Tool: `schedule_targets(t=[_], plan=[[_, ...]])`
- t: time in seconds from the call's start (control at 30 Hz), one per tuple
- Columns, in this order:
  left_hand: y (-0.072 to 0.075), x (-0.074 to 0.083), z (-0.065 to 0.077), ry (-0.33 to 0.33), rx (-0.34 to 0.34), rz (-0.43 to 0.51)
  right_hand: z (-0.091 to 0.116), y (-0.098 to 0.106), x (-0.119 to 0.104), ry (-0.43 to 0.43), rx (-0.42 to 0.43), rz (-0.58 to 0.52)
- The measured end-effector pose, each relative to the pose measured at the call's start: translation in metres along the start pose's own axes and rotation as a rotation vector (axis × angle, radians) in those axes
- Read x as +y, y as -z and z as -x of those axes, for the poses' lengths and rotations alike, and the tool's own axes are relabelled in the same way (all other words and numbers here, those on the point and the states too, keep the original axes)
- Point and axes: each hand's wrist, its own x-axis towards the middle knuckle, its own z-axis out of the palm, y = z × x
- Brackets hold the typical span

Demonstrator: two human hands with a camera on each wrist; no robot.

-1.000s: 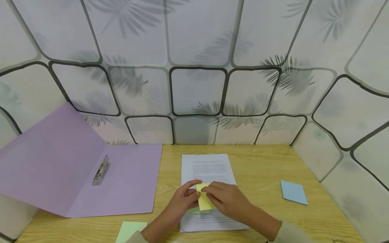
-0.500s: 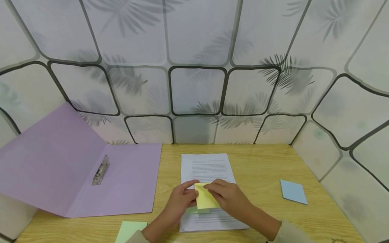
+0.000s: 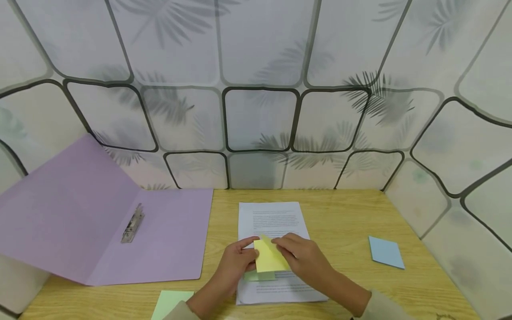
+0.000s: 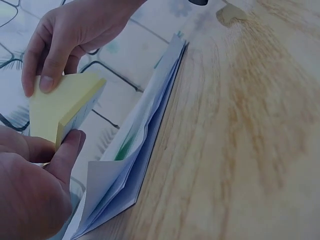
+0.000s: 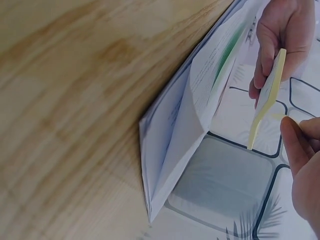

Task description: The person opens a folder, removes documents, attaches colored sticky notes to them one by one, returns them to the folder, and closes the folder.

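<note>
My left hand [image 3: 234,265] grips a yellow sticky-note pad [image 3: 267,258] by its left edge, thumb in front and fingers behind. In the left wrist view the pad [image 4: 62,102] shows its thickness between thumb and fingers. My right hand [image 3: 304,255] pinches the top yellow sheet near the pad's upper right, and that sheet lifts away from the pad. Beneath both hands lies a stack of printed papers [image 3: 284,291]. A green sticky note [image 3: 260,276] is on the papers just below the pad, partly hidden by it.
An open purple folder [image 3: 172,240] with a metal clip [image 3: 133,224] lies at the left, its cover leaning up. A green sticky-note pad [image 3: 172,303] sits at the front edge, a blue pad [image 3: 386,252] at the right. A patterned wall [image 3: 260,120] closes the back of the table [image 3: 344,213].
The right hand has moved slightly up and right along the pad, and the top yellow sheet now peels away. The left hand keeps its grip, shifting slightly left with the pad.
</note>
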Motion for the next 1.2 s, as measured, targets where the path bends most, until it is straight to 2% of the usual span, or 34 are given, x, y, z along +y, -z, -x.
schedule_targets(t=[0.2, 0.5, 0.73, 0.97, 1.03, 1.2], plan=[[0.001, 0.000, -0.001, -0.012, 0.044, -0.035, -0.001, 0.003, 0.002, 0.032, 0.044, 0.030], [0.005, -0.001, 0.000, -0.016, 0.080, -0.039, -0.001, 0.007, 0.009, 0.059, 0.126, 0.071], [0.013, -0.001, 0.006, -0.024, 0.095, -0.066, 0.000, 0.014, 0.016, 0.034, 0.200, 0.099], [0.033, 0.006, 0.029, -0.032, 0.070, -0.076, 0.007, 0.026, 0.024, -0.071, 0.241, 0.075], [0.042, 0.009, 0.038, -0.032, 0.068, -0.091, 0.010, 0.028, 0.026, -0.095, 0.243, 0.069], [0.074, 0.019, 0.065, 0.026, 0.080, -0.126, 0.015, 0.031, 0.031, -0.103, 0.249, 0.077]])
